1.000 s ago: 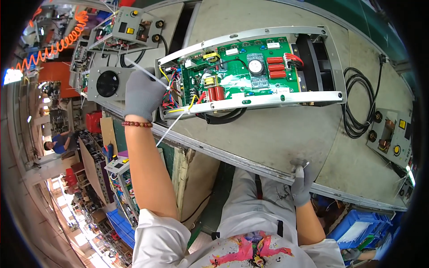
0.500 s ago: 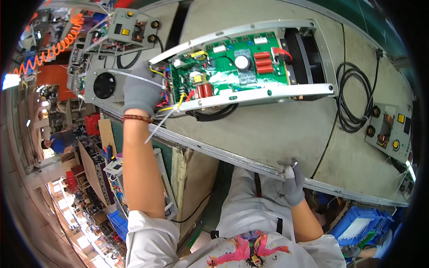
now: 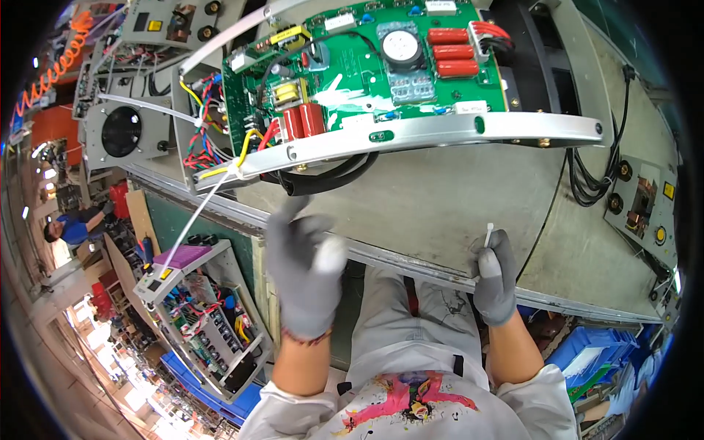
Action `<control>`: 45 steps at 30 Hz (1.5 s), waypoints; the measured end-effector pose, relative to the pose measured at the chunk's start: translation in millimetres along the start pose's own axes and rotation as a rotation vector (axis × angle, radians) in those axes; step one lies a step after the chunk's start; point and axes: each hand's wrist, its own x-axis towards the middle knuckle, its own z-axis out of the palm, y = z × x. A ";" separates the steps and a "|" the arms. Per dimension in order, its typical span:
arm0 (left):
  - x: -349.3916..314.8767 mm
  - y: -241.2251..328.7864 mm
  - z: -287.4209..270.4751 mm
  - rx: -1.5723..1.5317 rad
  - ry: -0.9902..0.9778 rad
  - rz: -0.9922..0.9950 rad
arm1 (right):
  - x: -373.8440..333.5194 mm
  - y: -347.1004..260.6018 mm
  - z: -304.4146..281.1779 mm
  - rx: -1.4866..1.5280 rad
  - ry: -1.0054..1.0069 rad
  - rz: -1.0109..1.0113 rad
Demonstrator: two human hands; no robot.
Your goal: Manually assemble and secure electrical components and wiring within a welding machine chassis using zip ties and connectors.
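Observation:
My left hand (image 3: 304, 275), in a grey glove with a white fingertip, is in the air in front of the table edge. Its fingers are apart and hold nothing. My right hand (image 3: 496, 282), gloved too, pinches a white cable tie (image 3: 490, 233) upright above the table's front edge. Beyond both hands lies an open metal chassis (image 3: 433, 128) with a green circuit board (image 3: 352, 66), red capacitors and a black fan end. A wire bundle (image 3: 209, 136) shows at its left end, where one long cable tie (image 3: 192, 224) hangs from the near corner and another tail (image 3: 147, 103) points left.
A coiled black cable (image 3: 587, 180) and a grey front panel (image 3: 642, 209) lie on the right of the table (image 3: 440, 213). More units stand at the left, one with a fan (image 3: 121, 132). Below are another open unit (image 3: 213, 323) and blue bins (image 3: 590, 359). A person (image 3: 73, 229) is far left.
My left hand has left the wire bundle and come back toward me. My right hand has risen slightly with the cable tie. The chassis now appears nearer and larger.

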 end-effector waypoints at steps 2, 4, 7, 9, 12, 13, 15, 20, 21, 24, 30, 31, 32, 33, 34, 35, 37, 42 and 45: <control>18.7 -26.0 29.1 -0.063 0.011 0.094 | 9.3 -5.9 9.2 -0.061 0.000 -0.081; 34.1 -37.9 53.7 -0.151 0.136 0.154 | 20.6 -13.8 16.5 -0.084 0.000 -0.233; 53.5 -39.1 66.7 -0.205 0.244 0.216 | 32.1 -27.2 22.5 -0.571 -0.099 -0.721; 56.0 -34.6 58.0 -0.223 0.299 0.240 | 31.3 -33.1 30.2 -0.418 0.057 -0.655; 47.0 -28.8 37.9 -0.226 0.030 0.118 | 31.7 -39.0 41.6 -0.262 0.094 -0.638; 43.9 -27.4 32.7 -0.215 0.039 0.084 | 33.7 -38.8 48.8 -0.100 0.152 -0.629; 36.2 -24.5 24.1 -0.120 -0.036 0.145 | 37.3 -46.3 55.3 -0.084 0.070 -0.661; 36.7 -21.4 13.8 -0.630 -0.150 0.055 | 53.1 -56.7 84.8 0.185 0.159 -0.908; 37.8 -21.4 12.2 -0.658 -0.115 0.051 | 56.1 -56.7 90.4 0.190 0.183 -0.899; 39.3 -19.6 10.0 -0.614 -0.130 0.052 | 66.4 -55.2 101.1 0.200 0.248 -0.932; 39.5 -15.0 9.2 -0.551 -0.140 0.039 | 79.1 -58.0 115.4 0.220 0.370 -0.952; 38.9 -14.9 10.1 -0.556 -0.163 0.045 | 81.2 -59.5 118.9 0.237 0.448 -0.959; 37.1 -15.2 12.1 -0.529 -0.136 0.074 | 82.7 -60.1 124.2 0.254 0.426 -0.942; 35.8 -15.7 13.6 -0.499 -0.108 0.102 | 83.9 -61.1 128.9 0.223 0.395 -0.945; 35.2 -16.7 16.1 -0.502 -0.110 0.100 | 84.4 -61.6 133.7 0.258 0.382 -0.885; 34.6 -17.9 18.3 -0.463 -0.081 0.162 | 84.6 -62.3 137.2 0.262 0.336 -0.817; 35.4 -20.1 21.1 -0.428 -0.055 0.224 | 82.6 -64.9 139.0 0.307 0.345 -0.767; 36.4 -19.3 23.4 -0.517 0.019 0.217 | 81.4 -69.9 136.6 0.250 0.327 -0.629; 38.5 -15.4 24.0 -0.511 0.018 0.201 | 83.2 -72.2 137.7 0.266 0.298 -0.600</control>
